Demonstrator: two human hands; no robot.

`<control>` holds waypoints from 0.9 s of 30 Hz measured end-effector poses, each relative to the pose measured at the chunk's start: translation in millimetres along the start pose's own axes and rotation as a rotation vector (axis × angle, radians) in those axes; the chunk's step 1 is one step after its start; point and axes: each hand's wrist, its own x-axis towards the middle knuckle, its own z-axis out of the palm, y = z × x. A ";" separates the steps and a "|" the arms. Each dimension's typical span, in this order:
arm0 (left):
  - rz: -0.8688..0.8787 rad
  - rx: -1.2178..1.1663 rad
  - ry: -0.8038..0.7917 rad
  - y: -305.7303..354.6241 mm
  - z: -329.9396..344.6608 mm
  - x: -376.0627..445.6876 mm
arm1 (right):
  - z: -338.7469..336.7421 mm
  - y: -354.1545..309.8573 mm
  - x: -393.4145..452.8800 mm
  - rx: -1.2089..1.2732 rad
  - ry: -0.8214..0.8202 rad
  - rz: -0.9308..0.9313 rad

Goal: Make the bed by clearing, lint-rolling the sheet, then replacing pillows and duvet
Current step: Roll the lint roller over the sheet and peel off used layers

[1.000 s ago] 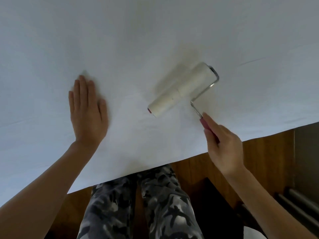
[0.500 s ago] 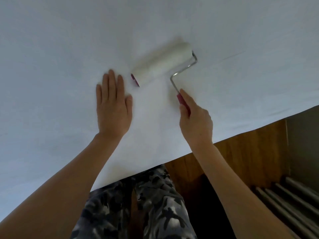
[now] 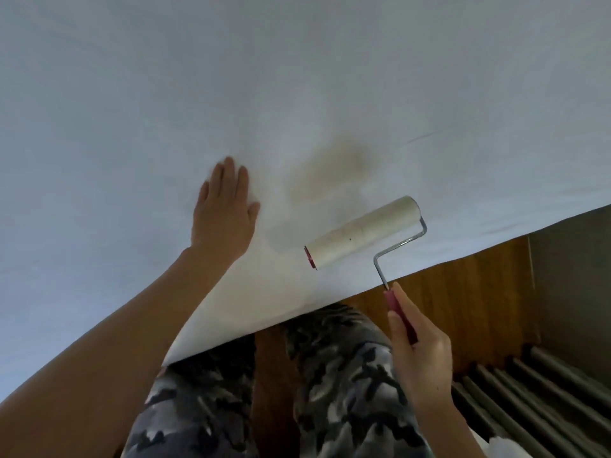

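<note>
The left hand (image 3: 224, 209) is lying flat on the white sheet (image 3: 132, 110) with fingers straight, pinning the fabric a little in from the bed's near edge, while the right hand (image 3: 418, 355) is curling its fingers round the pink grip of the lint roller (image 3: 362, 233), whose pale drum is sitting on the sheet close to that edge, right of the flat hand. The likely trouble: the drum is running off the edge, or its tacky paper is dragging and bunching the sheet wherever the flat hand is not holding it taut.
</note>
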 end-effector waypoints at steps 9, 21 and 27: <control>-0.248 -0.151 0.166 64.0 20.0 1.4 | 7.1 -29.0 180.5 0.091 0.001 -0.115; -0.358 -0.214 0.196 218.7 36.2 58.0 | -64.7 -30.7 347.5 -0.211 -0.149 -0.327; -0.309 -0.088 0.202 214.5 45.1 56.4 | -77.3 88.6 271.3 -0.116 -0.060 -0.259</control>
